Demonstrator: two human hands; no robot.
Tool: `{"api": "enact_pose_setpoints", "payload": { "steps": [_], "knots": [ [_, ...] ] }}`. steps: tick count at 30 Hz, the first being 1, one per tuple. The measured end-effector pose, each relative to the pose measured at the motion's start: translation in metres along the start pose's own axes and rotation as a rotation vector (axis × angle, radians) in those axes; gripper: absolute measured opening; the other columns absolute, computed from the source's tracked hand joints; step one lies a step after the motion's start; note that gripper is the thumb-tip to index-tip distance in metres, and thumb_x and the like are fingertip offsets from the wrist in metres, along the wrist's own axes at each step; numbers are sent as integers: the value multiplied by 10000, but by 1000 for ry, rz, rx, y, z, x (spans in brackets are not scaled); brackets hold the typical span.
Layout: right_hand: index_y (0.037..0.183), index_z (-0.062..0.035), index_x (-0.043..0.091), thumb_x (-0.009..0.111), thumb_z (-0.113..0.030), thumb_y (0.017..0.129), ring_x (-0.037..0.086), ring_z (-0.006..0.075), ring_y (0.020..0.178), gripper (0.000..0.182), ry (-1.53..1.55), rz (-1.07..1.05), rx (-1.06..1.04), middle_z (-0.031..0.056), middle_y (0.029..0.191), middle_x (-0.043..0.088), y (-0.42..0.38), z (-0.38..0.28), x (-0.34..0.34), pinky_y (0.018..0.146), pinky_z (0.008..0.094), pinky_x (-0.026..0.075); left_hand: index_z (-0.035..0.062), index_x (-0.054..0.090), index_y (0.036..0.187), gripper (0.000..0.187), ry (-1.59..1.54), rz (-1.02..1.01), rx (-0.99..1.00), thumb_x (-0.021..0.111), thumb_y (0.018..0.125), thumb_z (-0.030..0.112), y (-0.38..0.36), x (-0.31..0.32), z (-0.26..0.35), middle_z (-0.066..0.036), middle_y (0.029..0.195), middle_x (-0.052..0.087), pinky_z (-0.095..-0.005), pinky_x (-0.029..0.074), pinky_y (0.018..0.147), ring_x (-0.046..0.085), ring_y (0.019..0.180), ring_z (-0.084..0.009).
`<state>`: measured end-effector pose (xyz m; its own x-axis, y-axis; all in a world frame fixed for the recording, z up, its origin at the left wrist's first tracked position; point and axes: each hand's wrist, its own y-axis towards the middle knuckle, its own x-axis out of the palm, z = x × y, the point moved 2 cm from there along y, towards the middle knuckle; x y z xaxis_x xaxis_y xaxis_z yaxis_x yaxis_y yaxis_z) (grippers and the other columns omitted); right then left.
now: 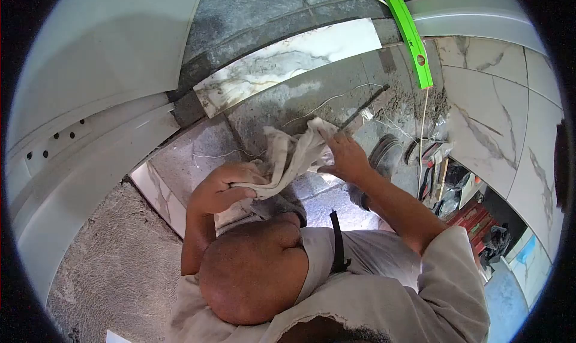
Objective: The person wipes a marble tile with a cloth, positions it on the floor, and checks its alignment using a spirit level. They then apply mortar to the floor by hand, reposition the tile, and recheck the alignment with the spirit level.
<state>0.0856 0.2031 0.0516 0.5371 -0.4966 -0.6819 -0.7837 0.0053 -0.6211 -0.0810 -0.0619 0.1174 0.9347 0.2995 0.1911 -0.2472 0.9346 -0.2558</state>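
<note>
Marble-patterned tiles [492,121] with dark veins lined the wall at three o'clock. Grey slabs [252,7] covered the floor toward twelve, a pale smooth panel [114,43] rose at ten, and rough grey cement [114,265] spread at eight. Bright light [333,214] whitened the floor near the centre.

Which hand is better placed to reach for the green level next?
The right hand, probably: it sits nearer the green level than the left hand does. Both are on the cloth, so it would need freeing first.
</note>
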Motion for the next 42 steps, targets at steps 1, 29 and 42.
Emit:
{"api": "enact_pose_setpoints", "payload": {
  "steps": [1,29,42],
  "knots": [
    [1436,-92,348,817,-388,670,507,401,1131,946,1,3,-1,205,1236,506,3,5,8,925,475,453,-30,673,1002,243,-107,53,21,687,847,156,-5,-1,-4,-146,967,671,-363,476,841,629,930,-265],
    [1289,-51,556,601,-49,806,560,303,1144,486,893,583,-75,202,1292,530,3,-43,-82,1000,399,419,44,291,1443,502,-193,64,-184,437,1014,260,128,108,-69,-158,1211,560,-346,435,963,522,1154,-209],
    [1246,-59,585,614,-206,785,493,397,1123,484,-276,883,97,194,1340,506,106,19,-175,967,443,415,-34,517,1208,476,925,922,221,675,794,140,87,17,-11,-210,1296,470,-491,369,1021,448,1213,-397]
  ]
}}
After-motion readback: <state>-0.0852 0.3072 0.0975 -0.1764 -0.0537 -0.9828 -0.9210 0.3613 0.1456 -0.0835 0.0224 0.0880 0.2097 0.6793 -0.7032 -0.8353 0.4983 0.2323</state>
